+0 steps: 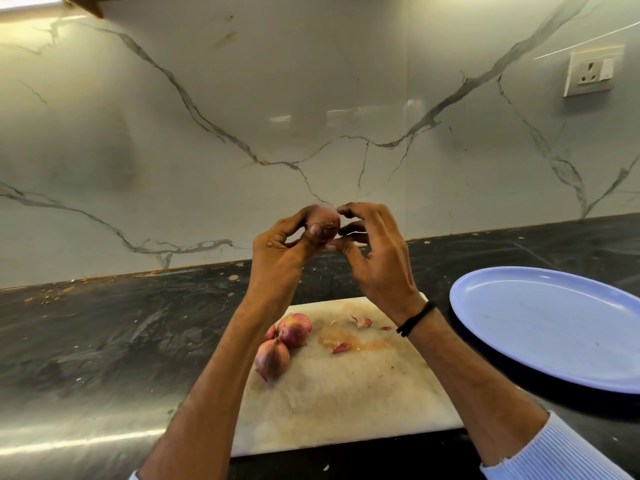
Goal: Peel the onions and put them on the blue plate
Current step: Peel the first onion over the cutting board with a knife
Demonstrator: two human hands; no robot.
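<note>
- Two unpeeled onions (293, 330) lie touching each other at the left edge of the chopping board (346, 396), dry purplish-pink skins intact, well below your raised hands.
- Your left hand (277, 261) grips the held onion (323, 221) above the back of the board, fingers curled behind it and the thumb pressed across its front.
- That onion sits at your left fingertips, its wispy root tuft turned toward you; the skin looks papery and pale pink, mostly still on.
- Your right hand (377, 261) is immediately to the onion's right, fingers arched and spread, tips at its top and bottom. You cannot tell whether they already pinch skin or only hover against it.
- The peel, judging from this, will come away rightward, so the right hand is the one to pull while the left steadies.
- Torn peel scraps (341, 347) lie on the board under your right wrist.
- Farther right, the blue plate (554, 327) sits on the dark counter (104, 341), beside the board, with no onion on it yet.
</note>
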